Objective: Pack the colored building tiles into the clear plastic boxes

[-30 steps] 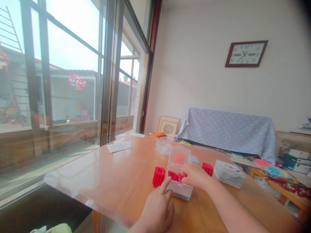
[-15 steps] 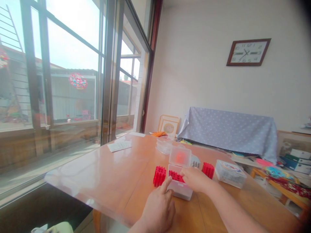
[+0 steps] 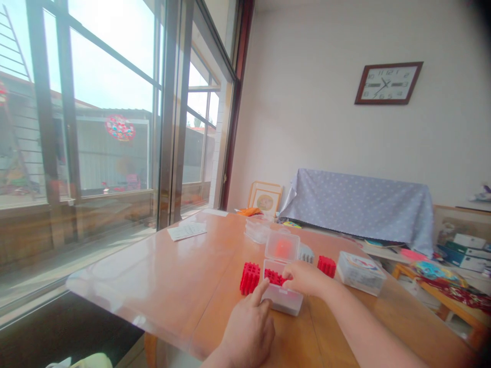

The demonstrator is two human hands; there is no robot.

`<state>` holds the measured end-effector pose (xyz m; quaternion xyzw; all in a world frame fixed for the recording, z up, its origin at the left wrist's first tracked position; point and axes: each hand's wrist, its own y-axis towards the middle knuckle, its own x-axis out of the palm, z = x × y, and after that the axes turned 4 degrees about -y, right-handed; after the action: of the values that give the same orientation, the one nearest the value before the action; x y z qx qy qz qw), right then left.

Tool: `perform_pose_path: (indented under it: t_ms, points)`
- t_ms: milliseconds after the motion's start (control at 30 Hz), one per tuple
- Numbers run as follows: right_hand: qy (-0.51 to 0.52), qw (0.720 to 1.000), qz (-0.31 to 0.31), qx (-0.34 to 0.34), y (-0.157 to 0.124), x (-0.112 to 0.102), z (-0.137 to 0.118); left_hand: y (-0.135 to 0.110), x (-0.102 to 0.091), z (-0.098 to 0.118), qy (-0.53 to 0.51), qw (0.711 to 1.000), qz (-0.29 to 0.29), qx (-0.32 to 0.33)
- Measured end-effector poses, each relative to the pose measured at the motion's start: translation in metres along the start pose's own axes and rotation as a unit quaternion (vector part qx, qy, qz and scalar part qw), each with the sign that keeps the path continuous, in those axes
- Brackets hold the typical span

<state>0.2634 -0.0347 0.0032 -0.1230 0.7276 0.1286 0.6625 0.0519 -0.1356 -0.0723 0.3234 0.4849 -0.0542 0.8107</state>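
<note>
A clear plastic box [image 3: 286,302] with its lid [image 3: 282,246] tilted up stands on the table. Red plastic pieces with notched edges [image 3: 273,277] lie inside it. My left hand [image 3: 249,327] is at the box's near left corner, index finger stretched out against the rim and the other fingers curled; it holds nothing. From the right, my right hand [image 3: 303,278] reaches over the box, thumb and fingers closed on a red piece at its right side. The palm hides part of the box. A stack of red notched pieces [image 3: 250,279] stands left of the box.
Another red stack [image 3: 327,266] and a grey notched stack [image 3: 306,254] are behind the right hand. A lidded clear box [image 3: 360,273] stands farther right. Another clear container [image 3: 258,231] is at the back, and a paper sheet [image 3: 186,231] lies on the left of the wooden table [image 3: 153,276].
My right hand has shifted slightly left over the red pieces in the box. My left hand stays at the corner. The whole view has drifted a little.
</note>
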Motion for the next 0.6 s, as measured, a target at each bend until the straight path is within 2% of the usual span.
perform_pose_path:
  t_ms: [267, 600]
  points:
    - [-0.082, 0.996, 0.007, -0.037, 0.0106, -0.0044, -0.0030, -0.0006, -0.0009, 0.0000, -0.002, 1.000, 0.002, -0.002]
    - [-0.127, 0.990, 0.061, -0.013, 0.0053, -0.0054, -0.0066, 0.0000, 0.0001, -0.0012, -0.004, 1.000, 0.000, -0.002]
